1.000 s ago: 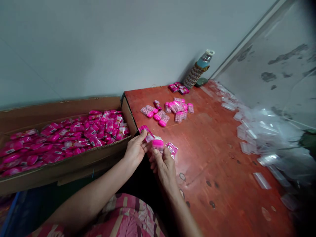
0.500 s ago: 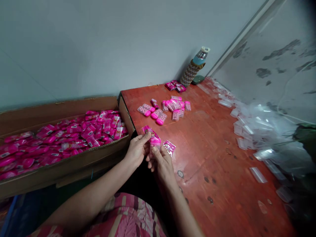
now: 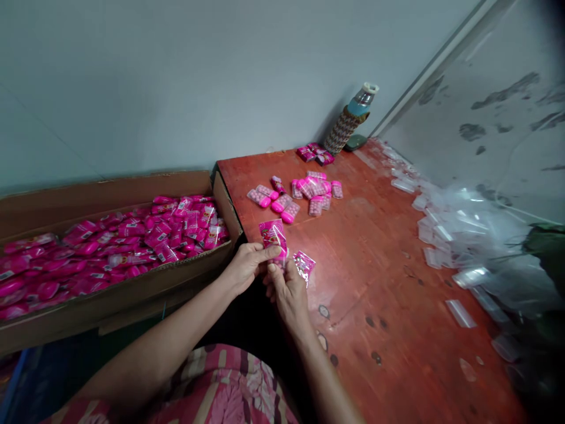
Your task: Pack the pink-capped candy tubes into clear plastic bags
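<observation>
Over the table's near left edge, both hands meet around a small candy container (image 3: 282, 258) with a pink printed sleeve (image 3: 273, 232) at its upper end. My left hand (image 3: 251, 263) pinches it from the left, thumb across its front. From below, my right hand (image 3: 286, 288) grips the lower end between thumb and fingers. Much of the container is hidden by fingers. Just right of the hands lies a small stack of flat printed sleeves (image 3: 304, 263). Beyond them are several clear, pink-capped containers (image 3: 289, 211) filled with pink balls.
A cardboard box (image 3: 176, 274) full of pink wrapped containers (image 3: 161, 235) stands left of the red table (image 3: 375, 259). At the back are pink packs (image 3: 315, 153) and a bottle (image 3: 348, 121) in a woven cover. Clear plastic sleeves (image 3: 450, 224) pile up along the right side.
The printed sleeve has turned more upright and faces me. My left thumb has shifted right and down, closer to the right hand, and covers more of the container.
</observation>
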Demonstrator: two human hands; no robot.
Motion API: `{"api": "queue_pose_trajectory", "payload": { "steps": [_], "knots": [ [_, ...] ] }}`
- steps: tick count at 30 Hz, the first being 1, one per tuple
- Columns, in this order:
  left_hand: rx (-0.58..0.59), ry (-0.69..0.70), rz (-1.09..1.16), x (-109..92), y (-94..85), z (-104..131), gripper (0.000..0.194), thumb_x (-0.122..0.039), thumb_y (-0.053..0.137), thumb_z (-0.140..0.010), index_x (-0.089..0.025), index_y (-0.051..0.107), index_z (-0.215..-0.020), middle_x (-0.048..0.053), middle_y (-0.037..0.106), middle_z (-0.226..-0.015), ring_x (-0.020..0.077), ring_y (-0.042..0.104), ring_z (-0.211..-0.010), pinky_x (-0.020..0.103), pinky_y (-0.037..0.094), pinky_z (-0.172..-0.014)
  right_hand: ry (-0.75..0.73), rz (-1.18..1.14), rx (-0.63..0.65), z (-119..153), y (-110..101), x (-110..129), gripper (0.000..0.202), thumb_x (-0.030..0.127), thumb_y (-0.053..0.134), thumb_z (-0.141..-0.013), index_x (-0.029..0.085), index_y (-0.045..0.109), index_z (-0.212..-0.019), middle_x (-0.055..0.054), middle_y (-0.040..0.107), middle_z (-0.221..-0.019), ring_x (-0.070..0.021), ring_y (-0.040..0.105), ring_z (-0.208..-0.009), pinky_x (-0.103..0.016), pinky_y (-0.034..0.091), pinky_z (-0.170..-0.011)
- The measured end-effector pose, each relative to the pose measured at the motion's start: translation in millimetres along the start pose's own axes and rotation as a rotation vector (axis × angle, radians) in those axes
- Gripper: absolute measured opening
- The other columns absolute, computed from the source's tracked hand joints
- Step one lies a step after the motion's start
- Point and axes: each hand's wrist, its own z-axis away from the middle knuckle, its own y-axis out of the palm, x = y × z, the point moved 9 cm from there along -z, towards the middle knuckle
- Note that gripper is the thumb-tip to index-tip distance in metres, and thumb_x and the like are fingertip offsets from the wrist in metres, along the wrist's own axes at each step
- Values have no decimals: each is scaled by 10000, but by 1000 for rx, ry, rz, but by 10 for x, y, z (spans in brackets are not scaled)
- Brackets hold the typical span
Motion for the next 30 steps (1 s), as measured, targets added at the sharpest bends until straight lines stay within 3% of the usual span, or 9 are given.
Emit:
{"api": "queue_pose_trajectory", "payload": {
  "steps": [5,10,16,22,25,28,30],
  "knots": [
    [103,-5,-182,-53,35,19,284,-339,668,-671,-94,590,-551,50,572,-448,134,522,-367,245,405,-388,60,-258,205,9,139,-40,245,431,441,-854,197,455,-781,45,544,-586,-57,461,-372,-149,320,-318],
    [32,1,-156,20,7,0,284,-342,691,-644,-96,578,-558,10,529,-430,110,475,-352,220,354,-338,-5,-176,23,-21,2,-49,221,420,518,-813,202,486,-798,56,533,-585,-61,469,-392,-159,350,-331],
    [-99,-9,51,-13,-56,7,300,-334,729,-599,-89,561,-561,20,541,-485,87,466,-395,205,350,-357,3,-443,113,47,43,4,273,343,551,-810,246,474,-1053,14,603,-787,-104,591,-588,-219,487,-496],
    [28,-76,92,149,100,66,265,-281,729,-622,-77,572,-557,-19,471,-465,50,398,-383,203,333,-378,16,-578,61,7,-51,-38,226,296,611,-780,234,446,-922,39,636,-649,-118,616,-543,-231,503,-523],
    [101,-84,127,184,167,133,245,-278,706,-660,-67,601,-594,-2,500,-505,70,461,-446,230,401,-456,36,-566,54,-53,-58,-59,251,285,646,-750,230,427,-859,56,629,-571,-114,595,-459,-198,471,-439],
    [122,-62,124,69,108,214,202,-263,689,-683,-71,631,-661,53,601,-594,144,581,-560,309,483,-588,54,-495,84,-72,-50,-19,256,284,674,-720,206,434,-764,37,637,-571,-101,572,-421,-165,421,-380],
    [-6,65,189,-155,-107,252,213,-300,677,-695,-96,648,-748,89,673,-735,194,638,-718,352,498,-722,43,-450,80,-63,-110,31,240,306,662,-729,192,450,-728,17,645,-586,-96,570,-428,-164,418,-386]
  ]
}}
